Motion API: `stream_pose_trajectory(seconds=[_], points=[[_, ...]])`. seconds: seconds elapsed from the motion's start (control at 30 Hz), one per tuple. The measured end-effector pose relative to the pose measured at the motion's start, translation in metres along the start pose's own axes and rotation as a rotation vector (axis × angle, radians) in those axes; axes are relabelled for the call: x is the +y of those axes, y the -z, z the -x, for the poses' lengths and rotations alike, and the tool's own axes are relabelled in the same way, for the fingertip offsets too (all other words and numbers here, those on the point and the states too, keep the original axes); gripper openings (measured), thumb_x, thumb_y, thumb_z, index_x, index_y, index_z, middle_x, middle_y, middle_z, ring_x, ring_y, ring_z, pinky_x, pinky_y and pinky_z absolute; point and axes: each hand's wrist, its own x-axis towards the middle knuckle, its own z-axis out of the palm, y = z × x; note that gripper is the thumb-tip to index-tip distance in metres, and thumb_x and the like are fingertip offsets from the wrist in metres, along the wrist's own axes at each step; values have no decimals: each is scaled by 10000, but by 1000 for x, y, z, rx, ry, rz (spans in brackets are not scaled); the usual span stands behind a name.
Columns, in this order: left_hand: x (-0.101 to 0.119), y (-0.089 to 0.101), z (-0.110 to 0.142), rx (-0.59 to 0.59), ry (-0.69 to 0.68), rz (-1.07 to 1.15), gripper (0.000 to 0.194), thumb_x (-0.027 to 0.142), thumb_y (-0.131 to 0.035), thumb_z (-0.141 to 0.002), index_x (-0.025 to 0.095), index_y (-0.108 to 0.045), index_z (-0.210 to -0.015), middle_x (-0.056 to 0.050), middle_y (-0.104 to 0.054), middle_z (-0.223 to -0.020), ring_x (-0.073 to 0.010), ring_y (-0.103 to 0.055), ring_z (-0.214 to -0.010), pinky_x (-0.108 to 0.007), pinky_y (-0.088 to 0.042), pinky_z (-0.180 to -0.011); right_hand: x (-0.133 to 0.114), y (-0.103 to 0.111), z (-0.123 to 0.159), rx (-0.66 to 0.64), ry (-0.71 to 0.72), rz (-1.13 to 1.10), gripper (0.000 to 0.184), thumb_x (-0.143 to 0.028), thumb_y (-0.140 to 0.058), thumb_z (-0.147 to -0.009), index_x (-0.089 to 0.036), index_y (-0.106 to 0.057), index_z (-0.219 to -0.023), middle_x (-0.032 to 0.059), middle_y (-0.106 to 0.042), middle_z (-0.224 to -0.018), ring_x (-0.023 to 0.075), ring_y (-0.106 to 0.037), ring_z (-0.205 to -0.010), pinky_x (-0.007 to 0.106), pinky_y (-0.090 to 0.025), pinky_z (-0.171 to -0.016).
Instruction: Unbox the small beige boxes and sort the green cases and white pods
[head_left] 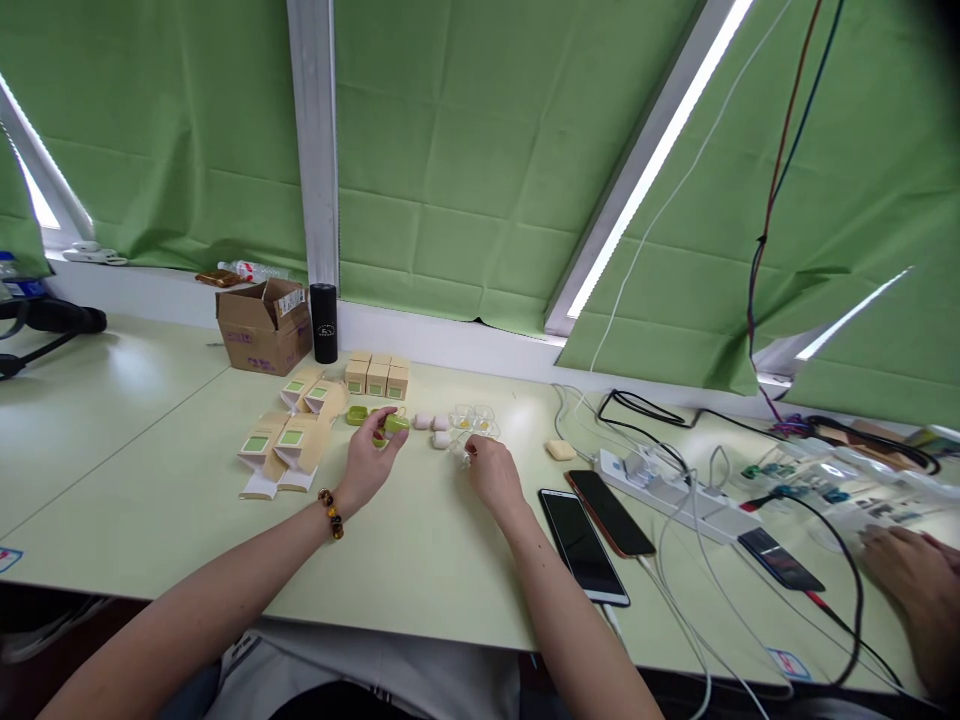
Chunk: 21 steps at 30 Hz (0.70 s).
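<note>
My left hand (369,455), with a beaded bracelet at the wrist, has its thumb and fingers closed around a small green case (397,424). Another green case (357,414) lies just left of the fingertips, partly beside the hand. Small pale pink and white cases (441,439) sit between my two hands. My right hand (491,470) is closed in a pinch by a group of clear plastic pieces (474,418) with yellow bits in them. What its fingers hold, perhaps something clear, is too small to make out.
Opened kraft boxes (298,440) lie at left, with closed small boxes (377,376) behind. A cardboard carton (264,328) and black tumbler (324,323) stand at the back. Phones (585,545), a power strip (675,497) and cables spread rightward. Another person's hand (907,570) rests far right.
</note>
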Motion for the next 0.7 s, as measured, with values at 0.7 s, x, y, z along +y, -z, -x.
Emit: stream_pose_trajectory(seconds=[0.7], points=[[0,0,0,7,-7,14,467,475,-701,-897,197,-659,-1270,-82,-702,-1133,-199,-619,-979,-319,-470,-841,-10,-22,1,-9,129,140,521,87,-465,-780,-205,-694,-1146,98,-601,-1453,244,-647,-1142,275,-461,-757]])
